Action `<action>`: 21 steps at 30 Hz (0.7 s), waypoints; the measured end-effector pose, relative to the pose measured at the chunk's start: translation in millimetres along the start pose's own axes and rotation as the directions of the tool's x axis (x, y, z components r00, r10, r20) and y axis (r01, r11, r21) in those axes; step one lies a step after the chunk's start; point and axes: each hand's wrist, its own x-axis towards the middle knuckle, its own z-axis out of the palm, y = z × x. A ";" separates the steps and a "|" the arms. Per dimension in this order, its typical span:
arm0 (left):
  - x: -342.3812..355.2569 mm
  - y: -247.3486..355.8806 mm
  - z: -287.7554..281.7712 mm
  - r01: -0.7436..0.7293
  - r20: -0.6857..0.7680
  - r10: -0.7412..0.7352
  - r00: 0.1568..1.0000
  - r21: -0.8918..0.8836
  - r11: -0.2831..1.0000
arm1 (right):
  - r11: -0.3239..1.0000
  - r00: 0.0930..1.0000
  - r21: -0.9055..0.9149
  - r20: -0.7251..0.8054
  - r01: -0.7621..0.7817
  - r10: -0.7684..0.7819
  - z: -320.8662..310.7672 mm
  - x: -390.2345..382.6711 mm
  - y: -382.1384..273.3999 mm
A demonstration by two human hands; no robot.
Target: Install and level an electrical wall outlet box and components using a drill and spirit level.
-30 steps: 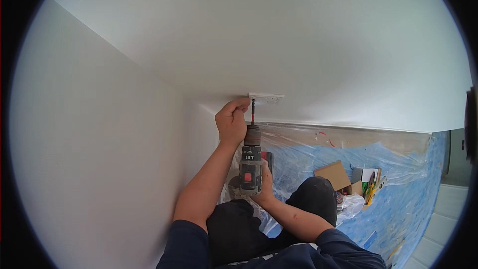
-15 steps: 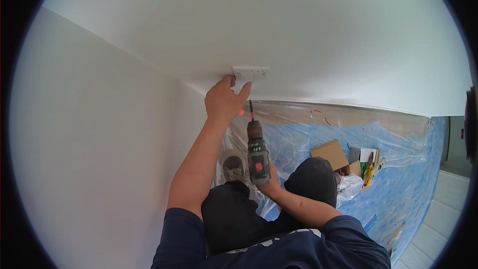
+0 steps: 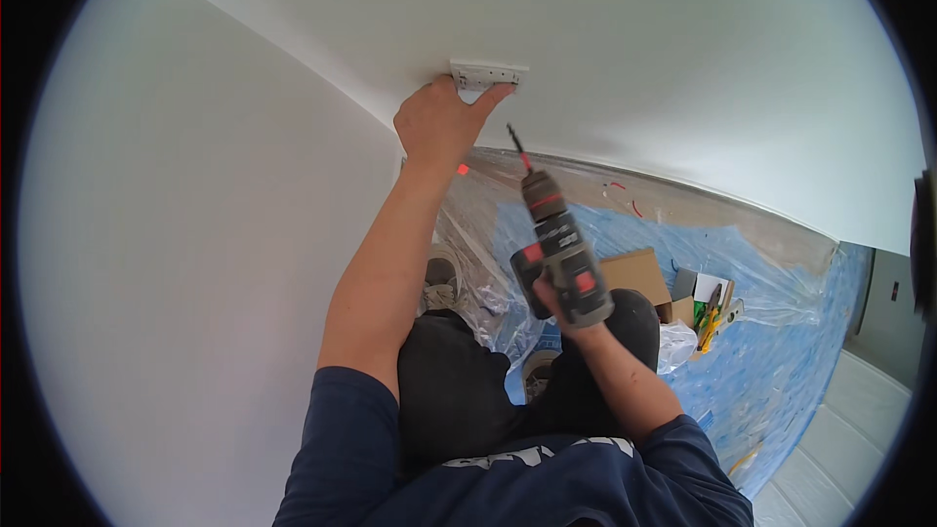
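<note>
A white rectangular wall plate (image 3: pixel 489 72), apparently an electrical socket or switch fitting, sits at the wall in front of me. My left hand (image 3: pixel 441 119) grips it, fingers at its left end and thumb along its lower edge. In my right hand (image 3: pixel 566 310) is a cordless drill (image 3: pixel 563 239), dark grey with red parts and slightly blurred. Its long thin bit points up and left toward the plate, apart from both plate and wall. The drill's body hides part of my right hand's grip.
White walls meet in a corner at the left. Blue and clear plastic sheeting (image 3: pixel 673 246) covers the floor. An open cardboard box (image 3: pixel 636 275) stands right of my knee, beside hand tools (image 3: pixel 714 312) and a crumpled clear plastic bag (image 3: pixel 675 345). Pale floor tiles (image 3: pixel 830 444) lie farther right.
The drill has swung to the right and tilted, its bit now leaning left. My left thumb has moved onto the plate's lower edge. The whole view has shifted, putting the plate higher in the picture.
</note>
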 end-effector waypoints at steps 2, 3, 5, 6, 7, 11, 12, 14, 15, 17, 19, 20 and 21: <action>-1.4 -4.1 5.5 0.003 -0.028 -0.003 1.000 -0.002 1.000 | 0.995 0.996 0.051 -0.037 0.089 -0.087 -19.5 17.4 -9.1; -1.8 -8.6 7.5 -0.010 -0.060 0.010 0.998 0.006 1.000 | 0.987 0.992 0.109 -0.037 0.120 -0.117 -27.6 29.3 -19.0; -1.4 -6.9 15.9 -0.052 -0.118 0.052 0.992 0.000 0.999 | 0.986 0.994 0.126 -0.034 0.109 -0.106 -38.4 40.2 -16.6; -1.0 -6.9 18.6 -0.072 -0.150 0.071 0.986 0.002 0.997 | 0.982 0.995 0.157 -0.031 0.103 -0.099 -40.8 43.8 -15.0; -1.0 -6.4 18.1 -0.069 -0.150 0.069 0.986 0.003 0.998 | 0.982 0.995 0.158 -0.028 0.102 -0.099 -41.3 46.0 -12.8; -0.5 -8.1 17.1 -0.063 -0.164 0.062 0.985 -0.003 0.998 | 0.917 0.996 0.397 -0.066 -0.032 0.063 -36.5 50.0 0.8; -0.4 -8.3 17.2 -0.059 -0.162 0.058 0.985 -0.003 0.998 | 0.917 0.996 0.397 -0.062 -0.035 0.065 -35.9 51.7 2.7; -0.2 -8.4 17.3 -0.070 -0.179 0.069 0.981 -0.001 0.998 | 0.878 0.996 0.477 -0.056 -0.034 0.069 -34.1 55.1 5.9; -0.1 -8.6 17.7 -0.077 -0.188 0.075 0.979 -0.001 0.997 | 0.856 0.996 0.516 -0.054 -0.033 0.071 -33.2 56.9 7.5; 0.4 -9.8 19.4 -0.083 -0.195 0.082 0.977 0.003 0.997 | 0.831 0.996 0.556 -0.051 -0.033 0.074 -31.5 60.5 11.8; 1.5 -11.5 20.5 -0.098 -0.210 0.097 0.973 0.006 0.995 | 0.848 0.998 0.530 -0.043 -0.006 0.034 -31.1 64.2 18.1; 2.1 -12.3 21.0 -0.105 -0.218 0.105 0.970 0.008 0.994 | 0.856 0.999 0.517 -0.038 0.008 0.014 -31.2 66.0 22.0; 2.8 -13.2 21.6 -0.113 -0.225 0.113 0.968 0.010 0.994 | 0.864 0.999 0.504 -0.034 0.022 -0.005 -31.3 67.8 26.1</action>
